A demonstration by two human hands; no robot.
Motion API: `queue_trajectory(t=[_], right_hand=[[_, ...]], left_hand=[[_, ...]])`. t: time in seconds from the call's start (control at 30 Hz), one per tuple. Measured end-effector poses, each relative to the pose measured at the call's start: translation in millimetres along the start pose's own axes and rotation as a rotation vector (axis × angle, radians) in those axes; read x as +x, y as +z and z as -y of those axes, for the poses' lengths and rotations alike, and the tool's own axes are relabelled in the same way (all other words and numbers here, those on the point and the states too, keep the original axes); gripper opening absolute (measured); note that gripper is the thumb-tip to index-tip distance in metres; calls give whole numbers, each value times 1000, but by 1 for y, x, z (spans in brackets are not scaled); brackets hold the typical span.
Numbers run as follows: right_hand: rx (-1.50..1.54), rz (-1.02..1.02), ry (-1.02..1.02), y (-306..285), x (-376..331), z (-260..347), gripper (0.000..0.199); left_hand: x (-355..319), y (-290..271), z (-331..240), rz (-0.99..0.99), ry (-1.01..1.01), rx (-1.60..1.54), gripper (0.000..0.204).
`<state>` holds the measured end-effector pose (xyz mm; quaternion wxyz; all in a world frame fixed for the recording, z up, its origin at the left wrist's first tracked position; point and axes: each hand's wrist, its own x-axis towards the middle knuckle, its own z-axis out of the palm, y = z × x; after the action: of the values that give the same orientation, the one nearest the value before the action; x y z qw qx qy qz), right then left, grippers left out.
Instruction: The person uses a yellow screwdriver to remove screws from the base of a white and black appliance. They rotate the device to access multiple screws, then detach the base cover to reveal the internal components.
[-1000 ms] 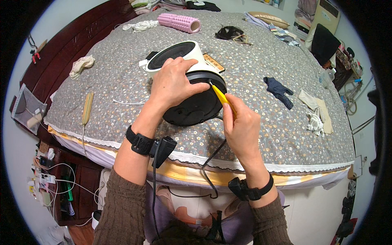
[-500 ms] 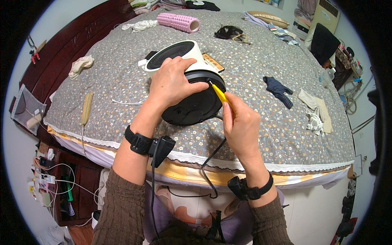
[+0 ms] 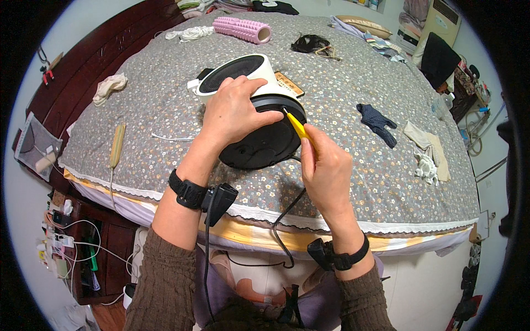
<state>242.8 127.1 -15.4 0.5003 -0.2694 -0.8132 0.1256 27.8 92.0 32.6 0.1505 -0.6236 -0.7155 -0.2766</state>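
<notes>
A white appliance with a black mesh face (image 3: 240, 71) lies tipped on the bed, its round black base (image 3: 262, 144) turned toward me. My left hand (image 3: 229, 110) is closed over the white body and the base's upper edge, with the thumb pointing right across the base. In my right hand (image 3: 327, 165) is a slim yellow screwdriver (image 3: 298, 126), pinched between thumb and fingers. Its tip meets the base near the upper right rim, close to my left thumb. The tip's exact seat is too small to make out. A black cord (image 3: 282, 215) runs down from behind the base.
The flowered bedspread (image 3: 342, 83) carries a pink foam roller (image 3: 241, 29), a dark hair-like bundle (image 3: 311, 44), dark blue clothing (image 3: 376, 124), pale socks (image 3: 428, 151) and a yellowish stick-shaped device (image 3: 117, 144) on a cord. A brown card-like thing (image 3: 289, 84) lies behind the appliance.
</notes>
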Motion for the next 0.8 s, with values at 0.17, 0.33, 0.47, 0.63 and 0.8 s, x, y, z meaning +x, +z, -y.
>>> queue_trajectory(t=[0.17,0.33,0.47,0.63,0.8], right_hand=[[-1,12,5,-1,0,-1,21],[7,9,6,0,0,-1,21],[12,7,9,2,0,-1,21],[-5,-2,-11,1,2,0,20],[236,32,176,5,5,5,22]], left_hand=[[0,0,1,-5,6,-4,71],[0,1,2,-10,12,-7,71],[0,1,2,-13,13,-8,71],[-1,1,1,-13,16,-1,70],[-1,-1,1,-26,53,10,70]])
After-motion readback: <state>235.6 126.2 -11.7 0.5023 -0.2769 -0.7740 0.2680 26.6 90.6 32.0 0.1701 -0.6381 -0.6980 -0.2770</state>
